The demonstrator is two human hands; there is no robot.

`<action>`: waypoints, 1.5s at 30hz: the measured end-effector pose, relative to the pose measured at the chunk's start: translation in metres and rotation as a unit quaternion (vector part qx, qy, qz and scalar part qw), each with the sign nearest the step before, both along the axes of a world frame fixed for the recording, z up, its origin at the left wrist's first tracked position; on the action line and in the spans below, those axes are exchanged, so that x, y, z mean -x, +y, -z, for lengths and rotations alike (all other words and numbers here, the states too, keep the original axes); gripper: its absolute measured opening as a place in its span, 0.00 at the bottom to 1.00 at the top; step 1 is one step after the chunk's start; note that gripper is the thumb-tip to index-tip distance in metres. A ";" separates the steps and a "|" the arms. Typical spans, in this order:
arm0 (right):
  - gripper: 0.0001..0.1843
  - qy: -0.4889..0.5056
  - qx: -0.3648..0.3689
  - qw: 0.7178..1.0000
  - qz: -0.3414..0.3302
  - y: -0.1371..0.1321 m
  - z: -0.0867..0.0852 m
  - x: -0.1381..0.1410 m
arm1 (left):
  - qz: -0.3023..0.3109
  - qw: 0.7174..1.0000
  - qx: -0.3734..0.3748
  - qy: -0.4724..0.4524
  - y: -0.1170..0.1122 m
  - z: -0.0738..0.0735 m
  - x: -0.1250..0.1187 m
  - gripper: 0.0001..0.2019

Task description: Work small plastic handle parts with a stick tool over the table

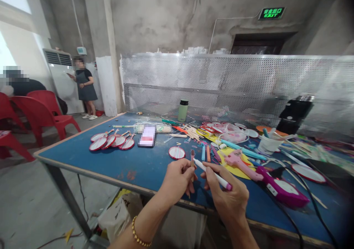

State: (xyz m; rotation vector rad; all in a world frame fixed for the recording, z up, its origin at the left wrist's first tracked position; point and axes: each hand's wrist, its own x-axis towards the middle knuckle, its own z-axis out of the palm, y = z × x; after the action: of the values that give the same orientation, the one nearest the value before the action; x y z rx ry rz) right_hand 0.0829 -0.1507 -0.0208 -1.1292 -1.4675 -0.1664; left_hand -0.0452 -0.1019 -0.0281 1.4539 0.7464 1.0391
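Near the table's front edge, my left hand [178, 177] pinches a thin brown stick-like piece [192, 157], held roughly upright. My right hand [229, 192] grips a white marker pen [214, 174] with a pink end. Its tip points left at the brown piece; whether the two touch I cannot tell. Just beyond my hands lies a small round white disc with a red rim [177, 153] and thin sticks on it. Orange, blue and purple clay-like sticks [208, 153] lie close by. To the right rests a pink and purple corded tool [287, 192].
On the blue table [83, 158], red-rimmed round pieces with handles [119, 141] lie left of a phone [147, 135]. Behind stand a green bottle [183, 111] and a perforated metal panel [177, 72]. A white cup [269, 144] and black cables [318, 212] are right. Red chairs [41, 111] stand left.
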 end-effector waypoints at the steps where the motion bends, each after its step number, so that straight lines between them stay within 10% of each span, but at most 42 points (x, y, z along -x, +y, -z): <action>1: 0.09 0.006 -0.001 1.000 0.007 0.000 0.000 0.000 | 0.000 1.000 0.003 0.000 0.000 0.000 0.000 0.07; 45: 0.08 0.010 -0.019 1.000 0.018 0.000 0.002 -0.001 | 0.005 1.000 -0.001 -0.008 0.003 0.003 0.000 0.06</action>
State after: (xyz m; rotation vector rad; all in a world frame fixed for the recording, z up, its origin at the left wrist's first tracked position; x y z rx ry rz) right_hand 0.0835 -0.1503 -0.0229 -1.1232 -1.4204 -0.2068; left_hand -0.0450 -0.0990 -0.0308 1.4485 0.7264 1.0425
